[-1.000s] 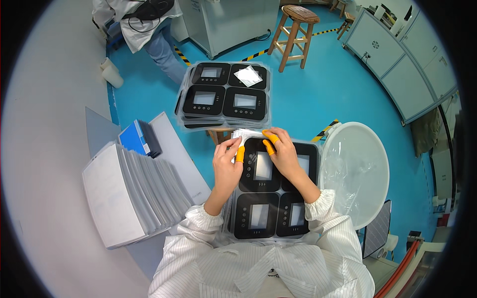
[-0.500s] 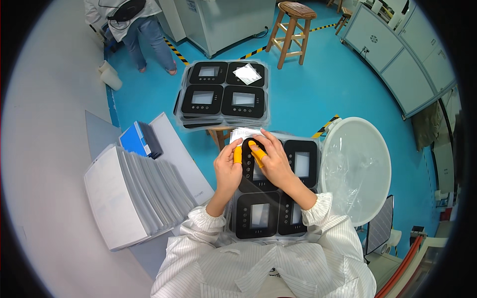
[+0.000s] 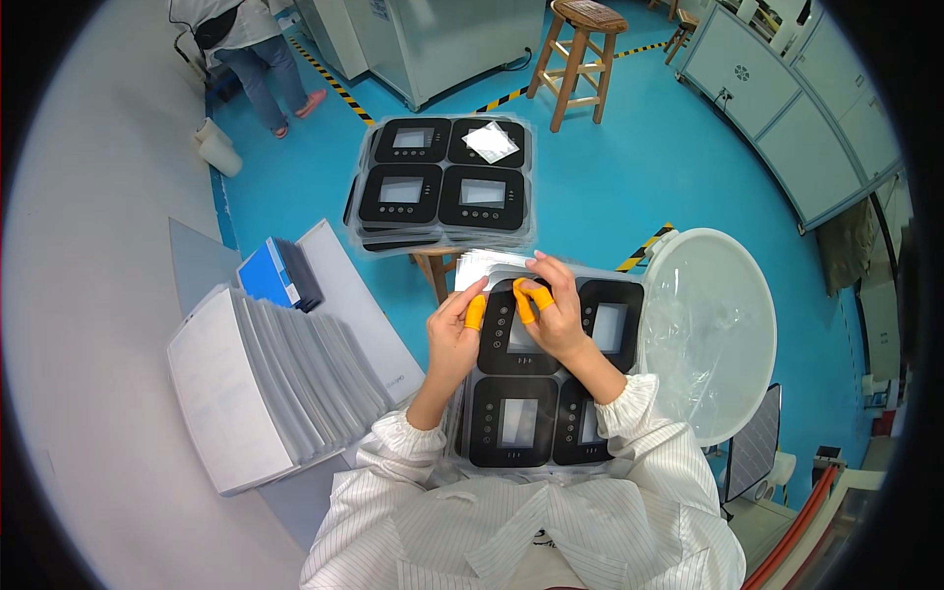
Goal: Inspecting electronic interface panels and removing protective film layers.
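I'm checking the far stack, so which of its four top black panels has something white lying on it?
The right-hand black panel in the back row: a white, squarish piece lies over it, while the other three have none.

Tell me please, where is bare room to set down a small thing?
Free: the strip of pale board right of the blue box and sheet stack; the blue floor between the wooden stool, cabinets and white tub. Crowded: the near black panels, with the left hand and right hand over them; the far black panels, with a white packet on top.
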